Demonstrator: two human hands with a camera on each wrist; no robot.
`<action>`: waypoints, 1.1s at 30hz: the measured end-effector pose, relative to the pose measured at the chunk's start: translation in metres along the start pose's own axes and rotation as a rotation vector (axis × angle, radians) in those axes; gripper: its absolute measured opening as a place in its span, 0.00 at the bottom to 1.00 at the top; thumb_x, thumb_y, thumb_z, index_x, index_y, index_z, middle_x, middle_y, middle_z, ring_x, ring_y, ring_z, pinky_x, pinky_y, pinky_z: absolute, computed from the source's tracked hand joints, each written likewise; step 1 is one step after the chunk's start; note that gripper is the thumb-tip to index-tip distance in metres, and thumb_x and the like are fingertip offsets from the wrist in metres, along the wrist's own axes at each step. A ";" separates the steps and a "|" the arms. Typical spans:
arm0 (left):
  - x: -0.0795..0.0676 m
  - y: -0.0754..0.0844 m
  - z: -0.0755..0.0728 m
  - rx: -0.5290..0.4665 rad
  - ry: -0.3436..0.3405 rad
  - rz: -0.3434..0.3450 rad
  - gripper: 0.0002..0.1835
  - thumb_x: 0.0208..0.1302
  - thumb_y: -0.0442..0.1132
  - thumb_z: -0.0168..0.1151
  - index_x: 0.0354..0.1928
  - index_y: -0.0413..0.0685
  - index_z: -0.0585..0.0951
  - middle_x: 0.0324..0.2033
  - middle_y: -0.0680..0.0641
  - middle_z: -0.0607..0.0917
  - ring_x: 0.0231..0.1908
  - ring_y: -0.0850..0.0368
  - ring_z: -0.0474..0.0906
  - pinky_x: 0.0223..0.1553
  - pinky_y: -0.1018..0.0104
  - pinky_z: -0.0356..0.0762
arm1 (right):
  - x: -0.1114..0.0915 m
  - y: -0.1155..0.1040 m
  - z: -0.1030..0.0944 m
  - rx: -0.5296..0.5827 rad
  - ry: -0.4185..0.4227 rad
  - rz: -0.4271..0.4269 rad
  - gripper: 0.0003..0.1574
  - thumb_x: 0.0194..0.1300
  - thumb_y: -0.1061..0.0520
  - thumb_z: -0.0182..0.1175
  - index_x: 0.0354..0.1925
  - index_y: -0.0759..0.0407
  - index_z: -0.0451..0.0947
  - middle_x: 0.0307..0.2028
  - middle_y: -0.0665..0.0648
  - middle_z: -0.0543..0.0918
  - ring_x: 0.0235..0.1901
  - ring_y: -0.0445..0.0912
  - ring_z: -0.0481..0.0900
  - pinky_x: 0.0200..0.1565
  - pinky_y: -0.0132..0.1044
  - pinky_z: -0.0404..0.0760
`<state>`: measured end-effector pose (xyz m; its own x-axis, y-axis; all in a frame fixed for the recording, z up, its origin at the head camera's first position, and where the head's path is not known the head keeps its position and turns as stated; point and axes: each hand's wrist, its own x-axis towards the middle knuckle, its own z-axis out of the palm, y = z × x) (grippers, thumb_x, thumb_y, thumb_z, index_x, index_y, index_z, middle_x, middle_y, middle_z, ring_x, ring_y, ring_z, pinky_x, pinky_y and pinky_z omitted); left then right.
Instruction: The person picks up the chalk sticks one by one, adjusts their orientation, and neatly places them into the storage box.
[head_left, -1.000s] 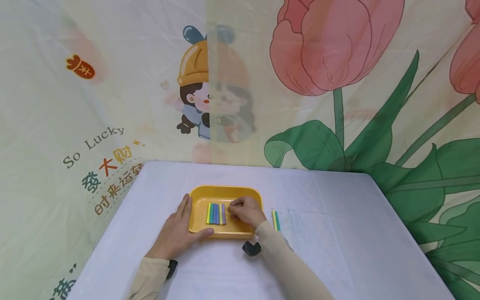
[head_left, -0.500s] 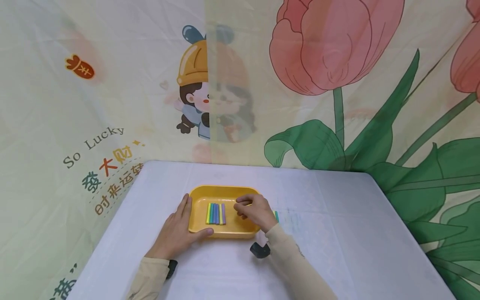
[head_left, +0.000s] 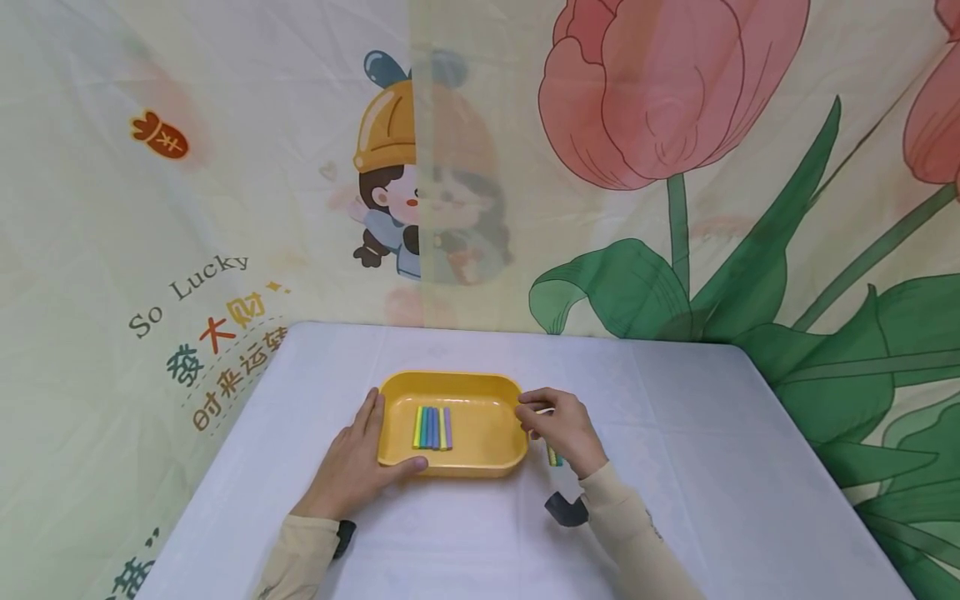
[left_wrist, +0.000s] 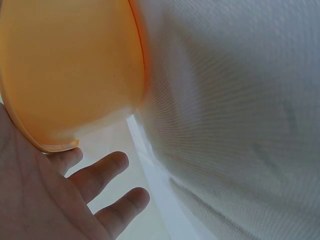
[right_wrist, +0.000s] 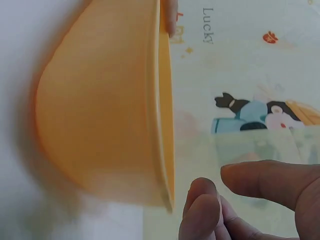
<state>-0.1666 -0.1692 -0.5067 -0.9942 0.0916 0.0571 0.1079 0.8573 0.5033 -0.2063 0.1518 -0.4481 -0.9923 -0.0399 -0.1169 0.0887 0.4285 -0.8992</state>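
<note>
A yellow tray (head_left: pixel 486 433) stands on the white table with a row of several coloured chalk sticks (head_left: pixel 429 427) in its left half. My left hand (head_left: pixel 348 467) rests at its left end, the thumb along the front rim and the straight fingers by the left side. In the left wrist view those fingers (left_wrist: pixel 102 172) spread past the tray's edge. Just outside the right end is my right hand (head_left: pixel 562 427), holding nothing. Its thumb and forefinger stand apart in the right wrist view. Partly hidden beneath it lie yellow and green chalk sticks (head_left: pixel 554 456).
The white-covered table (head_left: pixel 660 467) extends to the right of the tray. Behind it hangs a printed cloth (head_left: pixel 465 308) with tulips and a cartoon figure. A black strap piece (head_left: pixel 566 509) shows at the right wrist.
My right hand has moved out of the tray to the right, over the chalk sticks on the table. The left hand, the tray and the row inside have stayed put.
</note>
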 end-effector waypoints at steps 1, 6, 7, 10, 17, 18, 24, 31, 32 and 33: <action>0.000 0.000 0.000 0.000 0.002 0.003 0.72 0.49 0.82 0.61 0.81 0.43 0.41 0.81 0.43 0.41 0.73 0.37 0.58 0.70 0.37 0.59 | 0.000 0.003 -0.005 -0.009 0.018 0.009 0.20 0.64 0.53 0.69 0.51 0.62 0.84 0.39 0.56 0.85 0.35 0.55 0.86 0.38 0.44 0.88; -0.001 0.000 0.000 -0.003 0.008 0.010 0.71 0.50 0.81 0.62 0.81 0.43 0.41 0.81 0.42 0.42 0.74 0.37 0.57 0.70 0.37 0.58 | -0.001 0.021 -0.024 -0.072 0.089 0.041 0.22 0.64 0.53 0.69 0.52 0.63 0.84 0.40 0.57 0.84 0.36 0.55 0.86 0.39 0.45 0.87; -0.001 0.000 -0.001 -0.004 0.008 0.012 0.71 0.50 0.80 0.62 0.81 0.42 0.41 0.81 0.42 0.42 0.74 0.37 0.56 0.70 0.37 0.58 | 0.000 0.026 -0.026 -0.089 0.098 0.055 0.22 0.64 0.53 0.68 0.52 0.63 0.84 0.40 0.57 0.84 0.35 0.54 0.85 0.38 0.43 0.87; -0.001 0.000 -0.002 -0.008 0.005 0.008 0.72 0.50 0.80 0.62 0.81 0.42 0.41 0.80 0.41 0.42 0.74 0.37 0.56 0.70 0.37 0.58 | 0.002 0.040 -0.029 -0.154 0.125 0.113 0.21 0.64 0.53 0.68 0.51 0.63 0.84 0.40 0.57 0.83 0.33 0.49 0.83 0.36 0.39 0.86; 0.000 0.002 -0.001 -0.008 -0.016 -0.009 0.72 0.50 0.81 0.62 0.81 0.43 0.40 0.81 0.43 0.41 0.74 0.38 0.55 0.71 0.37 0.57 | 0.007 0.066 -0.026 -0.261 0.143 0.194 0.19 0.62 0.52 0.67 0.48 0.61 0.84 0.37 0.56 0.84 0.32 0.46 0.79 0.32 0.33 0.82; 0.000 0.002 -0.001 -0.007 -0.017 -0.007 0.72 0.50 0.81 0.61 0.81 0.43 0.40 0.81 0.43 0.41 0.74 0.38 0.55 0.71 0.37 0.57 | 0.007 0.069 -0.025 -0.265 0.143 0.203 0.19 0.62 0.52 0.68 0.47 0.61 0.84 0.37 0.55 0.84 0.31 0.46 0.79 0.32 0.33 0.81; -0.001 0.002 -0.001 -0.010 -0.016 0.002 0.71 0.50 0.81 0.62 0.81 0.43 0.41 0.81 0.42 0.41 0.74 0.38 0.55 0.71 0.37 0.57 | 0.007 0.079 -0.021 -0.295 0.145 0.151 0.16 0.59 0.55 0.68 0.44 0.62 0.85 0.34 0.53 0.85 0.30 0.44 0.79 0.30 0.33 0.81; -0.002 0.001 -0.002 -0.007 -0.014 0.008 0.71 0.51 0.81 0.61 0.81 0.43 0.40 0.81 0.43 0.41 0.75 0.38 0.54 0.71 0.36 0.57 | 0.007 0.077 -0.017 -0.351 0.161 0.136 0.16 0.58 0.57 0.67 0.44 0.64 0.85 0.33 0.53 0.85 0.31 0.45 0.79 0.31 0.34 0.82; -0.001 0.001 -0.002 -0.007 -0.014 0.009 0.71 0.51 0.81 0.61 0.81 0.43 0.40 0.81 0.43 0.41 0.75 0.38 0.54 0.71 0.37 0.57 | 0.007 0.075 -0.016 -0.360 0.164 0.137 0.16 0.58 0.57 0.67 0.44 0.64 0.85 0.33 0.54 0.85 0.31 0.45 0.79 0.31 0.34 0.82; -0.001 0.001 -0.002 -0.011 -0.015 0.007 0.71 0.51 0.81 0.61 0.81 0.44 0.40 0.81 0.43 0.41 0.75 0.38 0.54 0.71 0.37 0.57 | 0.007 0.074 -0.015 -0.368 0.167 0.136 0.16 0.58 0.58 0.67 0.44 0.65 0.84 0.33 0.54 0.85 0.31 0.45 0.79 0.31 0.35 0.82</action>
<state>-0.1655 -0.1698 -0.5045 -0.9933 0.1054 0.0483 0.1153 0.8510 0.5123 -0.2083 0.1972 -0.5095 -0.9768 0.1730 -0.1264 0.2128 0.7144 -0.6666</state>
